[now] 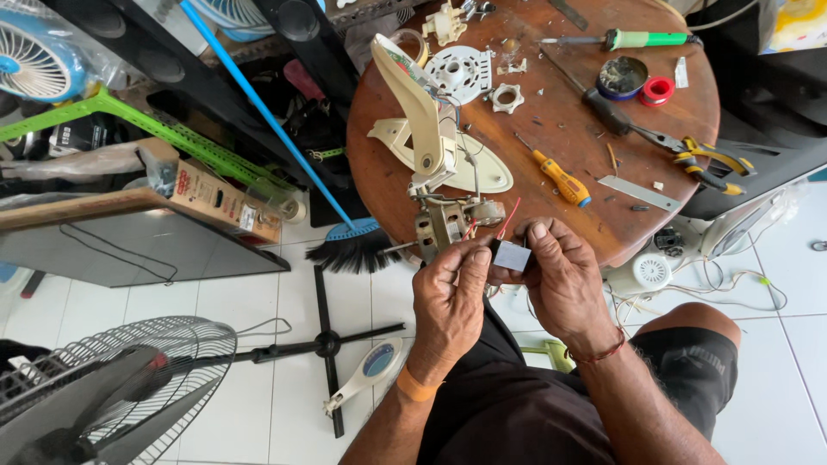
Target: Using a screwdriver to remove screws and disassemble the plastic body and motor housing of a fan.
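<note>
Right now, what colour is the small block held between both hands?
Grey, the small block; the head view shows it best.

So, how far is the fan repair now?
Done: the fan is opened, with its motor bare and loose plastic parts on the round table. In hand: the left hand and right hand pinch a small grey block on the motor's wires. Left: the parts are not yet refitted; the screwdriver lies unused.
</note>
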